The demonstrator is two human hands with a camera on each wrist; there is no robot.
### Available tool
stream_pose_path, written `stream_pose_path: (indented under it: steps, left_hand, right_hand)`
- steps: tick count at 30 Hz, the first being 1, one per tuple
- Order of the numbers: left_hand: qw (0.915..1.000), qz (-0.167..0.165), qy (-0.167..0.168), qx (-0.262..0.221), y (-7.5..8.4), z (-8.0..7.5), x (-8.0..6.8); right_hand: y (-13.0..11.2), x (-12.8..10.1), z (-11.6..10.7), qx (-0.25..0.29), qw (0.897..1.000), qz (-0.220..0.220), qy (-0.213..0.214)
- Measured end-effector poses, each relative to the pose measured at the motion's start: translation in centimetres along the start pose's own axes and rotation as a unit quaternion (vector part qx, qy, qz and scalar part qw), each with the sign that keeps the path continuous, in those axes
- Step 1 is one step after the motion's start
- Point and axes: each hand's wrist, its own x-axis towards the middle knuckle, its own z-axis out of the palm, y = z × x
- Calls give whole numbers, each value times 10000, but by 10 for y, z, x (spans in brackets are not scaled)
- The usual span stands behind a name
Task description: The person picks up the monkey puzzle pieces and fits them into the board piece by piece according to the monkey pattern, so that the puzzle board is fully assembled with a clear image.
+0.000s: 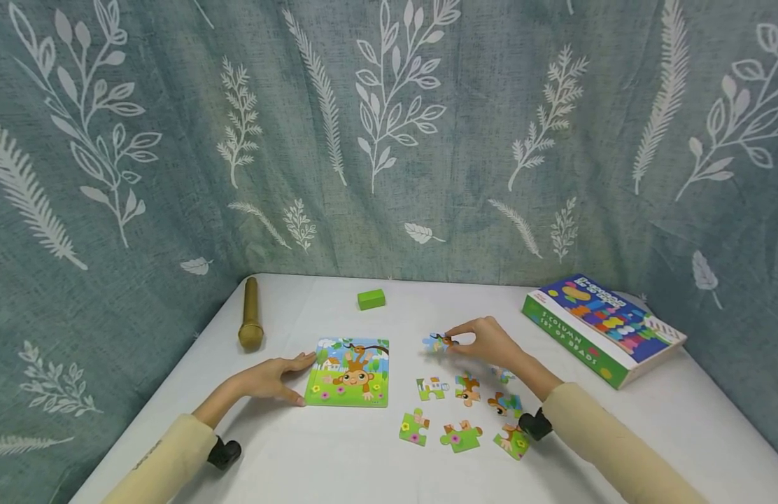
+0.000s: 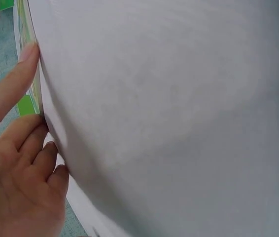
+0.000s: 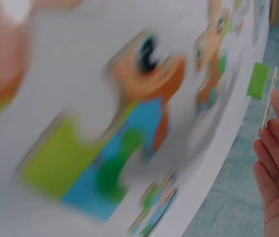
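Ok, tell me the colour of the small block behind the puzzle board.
Green block, clearest in the head view.

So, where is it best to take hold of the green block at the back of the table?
Pinch the green block across its two long sides, coming from above. It lies flat and alone on the table, and its short width suits a finger-and-thumb grip.

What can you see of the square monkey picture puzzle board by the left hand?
The square monkey picture puzzle board lies flat on the white table, left of the loose puzzle pieces. It looks like thin card or wood with a green edge. Its picture shows a brown monkey hanging from a branch, a small house, blue sky with clouds, and green grass with flowers. The left hand rests at its left edge, straight fingers and thumb touching it. The left wrist view shows only that edge, from the side.
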Motion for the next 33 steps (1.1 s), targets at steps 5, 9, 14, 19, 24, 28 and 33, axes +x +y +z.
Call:
stream_pose_path:
  steps: [5,9,14,19,24,28,33]
  left_hand:
    - [10000,52,-53,-24,1,-1,-2]
    - [9999,2,-86,-55,1,0,-2]
    - [9999,-49,-79,-104,-3,1,0]
    - [9998,-50,-89,-150,-5,1,2]
    - [9997,-53,-113,-188,-5,-2,2]
    - [9997,-103,-133,-193,-5,-3,3]
    - [9996,-120,-138,-226,-5,-3,3]
  right_hand:
    - [-16,9,7,116,9996,-61,233]
    - [-26,16,14,273,9991,48,309]
    - [-37,25,24,322,9988,18,362]
    - [-49,35,33,445,9984,-101,343]
    - [-61,44,43,619,9974,-193,301]
    - [-68,52,49,494,9978,-284,347]
    - [-76,62,57,669,9968,-354,243]
